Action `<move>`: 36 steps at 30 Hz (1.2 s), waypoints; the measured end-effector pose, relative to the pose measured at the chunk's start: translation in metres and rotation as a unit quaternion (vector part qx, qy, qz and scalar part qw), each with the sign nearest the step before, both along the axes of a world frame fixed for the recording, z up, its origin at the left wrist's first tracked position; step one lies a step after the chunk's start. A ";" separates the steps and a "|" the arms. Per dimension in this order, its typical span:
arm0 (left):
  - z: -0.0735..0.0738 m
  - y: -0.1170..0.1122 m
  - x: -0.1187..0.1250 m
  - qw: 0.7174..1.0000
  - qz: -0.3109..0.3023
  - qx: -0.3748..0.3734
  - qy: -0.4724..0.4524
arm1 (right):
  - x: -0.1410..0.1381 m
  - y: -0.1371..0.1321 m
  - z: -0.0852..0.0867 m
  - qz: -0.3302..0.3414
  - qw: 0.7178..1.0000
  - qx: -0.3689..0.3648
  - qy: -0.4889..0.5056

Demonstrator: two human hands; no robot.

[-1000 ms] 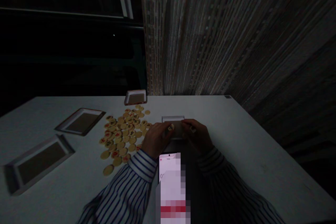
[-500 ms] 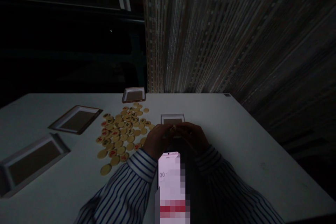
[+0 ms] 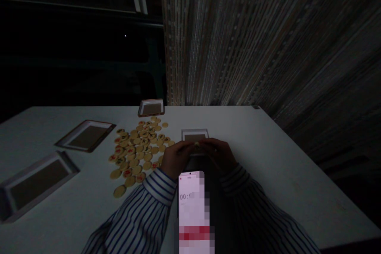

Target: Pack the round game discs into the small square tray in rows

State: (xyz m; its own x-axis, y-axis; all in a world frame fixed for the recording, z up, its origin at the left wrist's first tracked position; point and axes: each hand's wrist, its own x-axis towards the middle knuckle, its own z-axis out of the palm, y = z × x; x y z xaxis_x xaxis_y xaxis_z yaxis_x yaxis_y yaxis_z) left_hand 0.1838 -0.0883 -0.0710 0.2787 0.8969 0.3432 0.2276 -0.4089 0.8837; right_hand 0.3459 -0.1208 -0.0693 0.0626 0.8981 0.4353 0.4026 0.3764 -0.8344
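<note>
Dim table (image 3: 274, 166) here, left hand (image 3: 175, 158) and right hand (image 3: 222, 154) pinch a disc (image 3: 197, 145) short of the far edge; prolly light, stiff, grab the rim.

Grips, two: left grip (image 3: 176, 156) and right grip (image 3: 222, 154). Discs: one disc (image 3: 197, 145) between the grips; several dozen loose discs (image 3: 134, 163) leftward, overlapping, exact number uncertain. Trays, four: one tray (image 3: 195, 130) just beyond the grips, three side trays (image 3: 89, 137) leftward. Phones, one: phone (image 3: 187, 208), nearer than the grips. Tabletops, one: tabletop (image 3: 256, 139), beneath.
</note>
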 end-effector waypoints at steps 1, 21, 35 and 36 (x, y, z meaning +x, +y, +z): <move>0.000 0.000 0.001 1.000 0.004 -0.013 -0.013 | 0.000 0.000 -0.001 0.001 1.000 0.000 0.004; 0.000 -0.001 0.002 0.997 -0.007 -0.038 -0.073 | 0.000 -0.003 0.003 0.004 1.000 -0.013 -0.006; -0.004 0.000 0.004 0.991 0.021 -0.086 -0.104 | -0.004 -0.001 0.003 -0.006 0.985 0.112 -0.130; -0.004 0.000 0.004 0.991 0.019 -0.085 -0.105 | -0.006 -0.002 0.005 0.002 0.982 0.125 -0.141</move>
State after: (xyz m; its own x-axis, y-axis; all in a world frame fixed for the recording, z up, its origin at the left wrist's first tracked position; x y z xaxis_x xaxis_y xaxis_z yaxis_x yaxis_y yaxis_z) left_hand 0.1874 -0.0884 -0.0747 0.1830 0.9552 0.2325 0.0432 -0.2440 0.9688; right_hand 0.3403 -0.1224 -0.0642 -0.0954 0.7607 0.6421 0.6018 0.5579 -0.5715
